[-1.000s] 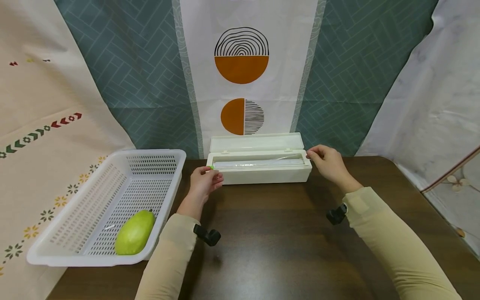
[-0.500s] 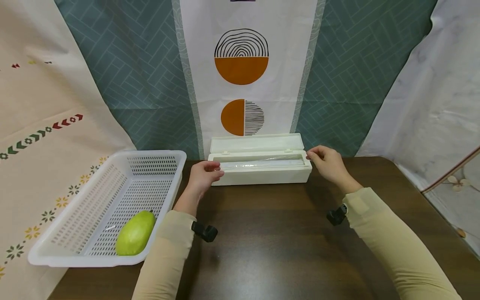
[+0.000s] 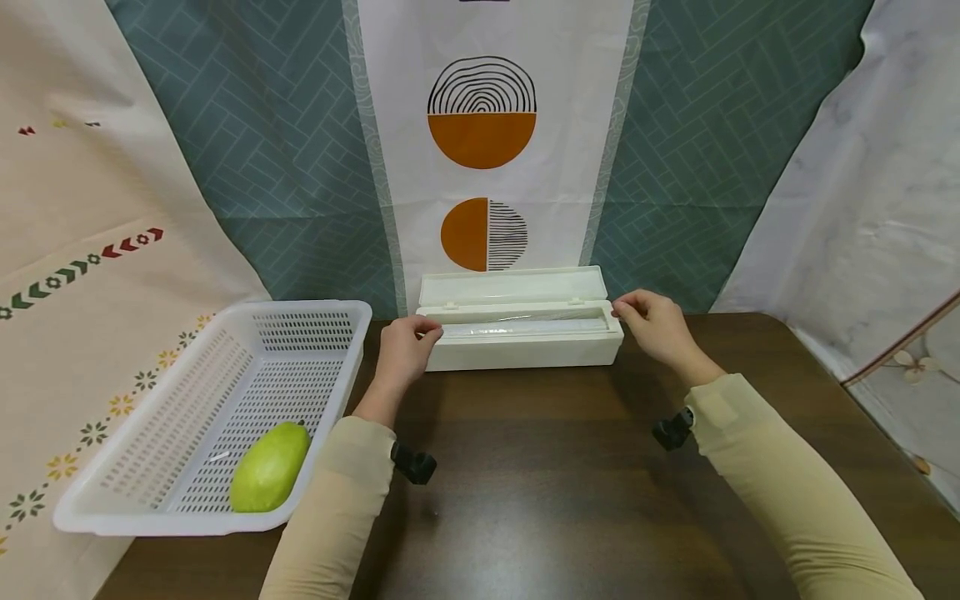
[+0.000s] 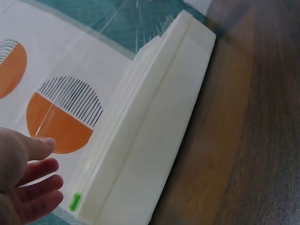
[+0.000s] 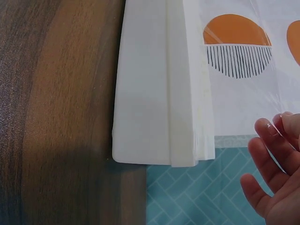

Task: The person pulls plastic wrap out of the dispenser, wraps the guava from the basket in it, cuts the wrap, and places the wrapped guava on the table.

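Note:
A white cling film dispenser (image 3: 521, 357) stands at the back of the table, its lid (image 3: 513, 287) raised. A roll of clear cling film (image 3: 525, 327) lies inside. My left hand (image 3: 402, 354) is at the dispenser's left end, thumb and forefinger pinching the film's edge. My right hand (image 3: 660, 329) pinches the film beside the right end. In the left wrist view, a green slider (image 4: 75, 202) sits on the dispenser's near corner, below my left thumb. Thin, see-through film (image 5: 267, 18) shows as faint creases above the dispenser in the right wrist view.
A white perforated basket (image 3: 348, 375) stands on the left of the table. Inside lies a green, mango-shaped fruit (image 3: 270, 468). A patterned cloth (image 3: 300, 167) hangs directly behind the dispenser. The brown tabletop (image 3: 540, 467) stretches between my forearms.
My left hand has left the green slider at the dispenser's front left corner, moved slightly up, and closed thumb and forefinger on the film. The right hand has kept its place.

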`<state>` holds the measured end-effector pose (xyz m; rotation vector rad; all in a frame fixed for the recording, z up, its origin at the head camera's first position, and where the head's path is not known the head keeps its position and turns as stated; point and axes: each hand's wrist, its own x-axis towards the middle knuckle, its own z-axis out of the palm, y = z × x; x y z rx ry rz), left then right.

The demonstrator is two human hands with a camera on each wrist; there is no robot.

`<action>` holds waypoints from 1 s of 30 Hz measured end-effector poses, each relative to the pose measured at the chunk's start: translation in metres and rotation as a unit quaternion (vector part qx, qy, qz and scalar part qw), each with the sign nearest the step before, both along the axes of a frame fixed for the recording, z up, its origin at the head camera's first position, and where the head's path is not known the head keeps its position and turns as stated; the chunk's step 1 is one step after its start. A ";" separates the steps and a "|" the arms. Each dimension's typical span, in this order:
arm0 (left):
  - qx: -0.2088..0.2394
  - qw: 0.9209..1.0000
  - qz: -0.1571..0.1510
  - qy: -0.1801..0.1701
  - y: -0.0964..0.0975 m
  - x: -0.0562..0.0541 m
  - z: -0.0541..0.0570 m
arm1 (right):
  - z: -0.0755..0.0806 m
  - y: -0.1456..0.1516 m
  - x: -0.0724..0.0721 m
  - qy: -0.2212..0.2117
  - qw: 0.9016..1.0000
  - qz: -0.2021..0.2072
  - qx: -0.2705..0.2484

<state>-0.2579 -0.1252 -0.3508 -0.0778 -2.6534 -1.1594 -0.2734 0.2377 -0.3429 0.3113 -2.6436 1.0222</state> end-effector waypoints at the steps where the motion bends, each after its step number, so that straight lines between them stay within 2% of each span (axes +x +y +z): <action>1: -0.007 1.000 0.000 0.003 0.000 0.000 0.001 | 0.000 0.000 0.000 -0.001 1.000 0.000 0.000; 9: -0.073 0.997 0.018 0.032 -0.002 -0.001 0.007 | 0.003 0.001 0.001 -0.008 1.000 -0.003 0.000; 16: -0.056 0.996 -0.003 0.070 -0.005 -0.004 0.011 | 0.003 0.001 0.001 -0.007 1.000 -0.001 0.000; 22: -0.063 0.995 -0.018 0.076 -0.008 -0.006 0.014 | 0.005 0.001 0.002 -0.001 1.000 0.001 0.000; 30: -0.080 0.994 -0.014 0.079 -0.010 -0.004 0.018 | 0.008 0.001 0.004 0.007 1.000 0.000 0.000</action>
